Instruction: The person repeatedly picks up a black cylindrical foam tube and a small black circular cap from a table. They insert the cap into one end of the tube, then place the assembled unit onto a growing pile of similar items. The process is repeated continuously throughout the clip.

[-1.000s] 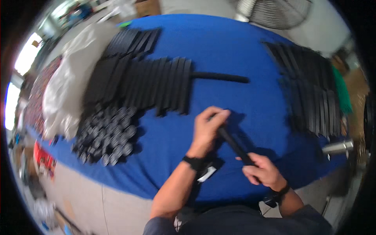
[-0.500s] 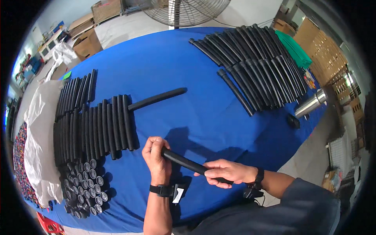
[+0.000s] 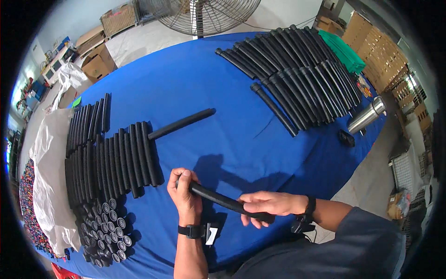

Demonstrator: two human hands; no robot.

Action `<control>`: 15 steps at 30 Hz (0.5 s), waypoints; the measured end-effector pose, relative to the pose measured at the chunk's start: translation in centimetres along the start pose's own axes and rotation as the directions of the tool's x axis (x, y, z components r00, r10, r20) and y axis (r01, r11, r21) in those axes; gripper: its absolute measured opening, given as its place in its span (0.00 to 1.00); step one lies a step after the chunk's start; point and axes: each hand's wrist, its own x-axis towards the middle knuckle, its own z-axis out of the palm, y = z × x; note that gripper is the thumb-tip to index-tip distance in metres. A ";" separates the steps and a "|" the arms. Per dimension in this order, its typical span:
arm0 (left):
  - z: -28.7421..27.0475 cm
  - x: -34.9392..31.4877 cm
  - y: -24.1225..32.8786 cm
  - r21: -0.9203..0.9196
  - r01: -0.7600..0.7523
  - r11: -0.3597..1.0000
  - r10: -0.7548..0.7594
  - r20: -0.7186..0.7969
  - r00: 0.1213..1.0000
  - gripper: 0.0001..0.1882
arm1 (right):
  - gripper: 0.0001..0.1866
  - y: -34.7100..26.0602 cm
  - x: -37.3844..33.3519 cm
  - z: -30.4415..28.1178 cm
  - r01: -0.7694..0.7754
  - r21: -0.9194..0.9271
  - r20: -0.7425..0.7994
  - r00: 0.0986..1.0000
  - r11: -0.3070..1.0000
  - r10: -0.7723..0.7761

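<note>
A black foam-like tube slants across in front of me, lower at its right end. My left hand is closed round its left end, with the thumb up at the tip. Near the other end, my right hand grips the tube loosely, fingers partly under it. Rows of similar black tubes lie at the left, and one single tube points away from them. Nearer me is a cluster of round black caps. At the far right lie black tubes with thicker ends, in two overlapping rows.
Everything lies on a blue cloth-covered table. A steel bottle and a small black object rest at the right edge, near a green box. White sacking lines the left edge; a large fan stands beyond.
My right hand's fingers have loosened and spread a little on the tube. My left hand keeps its hold on the left end. The view has shifted slightly.
</note>
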 end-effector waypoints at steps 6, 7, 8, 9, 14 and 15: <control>1.4 0.0 0.9 0.082 0.071 0.994 -0.062 -0.100 0.993 0.06 | 0.18 -0.6 0.2 -0.5 0.057 -0.569 -0.127 0.980 0.820 -0.156; 1.5 -0.2 1.2 0.100 0.089 0.991 -0.077 -0.117 0.990 0.07 | 0.18 -0.6 0.4 -0.6 0.136 -0.698 -0.097 0.955 0.703 -0.281; 1.0 -0.1 0.7 0.080 0.064 0.995 -0.058 -0.076 0.995 0.07 | 0.18 -0.8 0.6 -0.4 0.201 -0.805 -0.046 0.917 0.558 -0.397; -0.1 0.2 -0.1 0.059 0.040 0.997 -0.038 -0.036 0.999 0.08 | 0.18 -1.4 0.4 -0.5 0.151 -0.724 -0.064 0.957 0.673 -0.283; 0.7 -0.3 0.1 0.009 0.002 1.000 -0.003 0.102 0.995 0.25 | 0.19 -3.7 1.0 -2.3 0.217 -0.860 0.030 0.925 0.463 -0.378; 1.4 -0.4 0.5 -0.068 0.034 0.997 -0.027 0.112 0.993 0.29 | 0.19 -5.2 1.0 -3.0 0.179 -0.900 0.006 0.917 0.397 -0.399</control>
